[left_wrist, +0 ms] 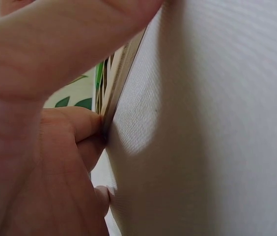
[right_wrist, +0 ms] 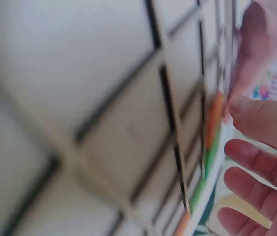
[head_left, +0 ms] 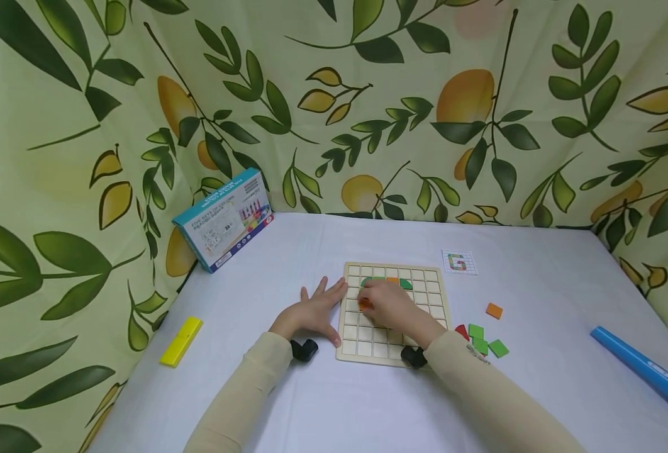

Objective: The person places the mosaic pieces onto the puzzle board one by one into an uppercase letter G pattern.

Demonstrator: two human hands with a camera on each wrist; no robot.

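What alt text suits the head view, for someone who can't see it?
A person's left hand rests at the left edge of a wooden grid board, while the right hand is at an orange tile on it. Loose tiles and a card showing a coloured G lie to the right.

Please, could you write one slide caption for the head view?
Left hand touches the edge of a gridded board; right hand at an orange piece on it.
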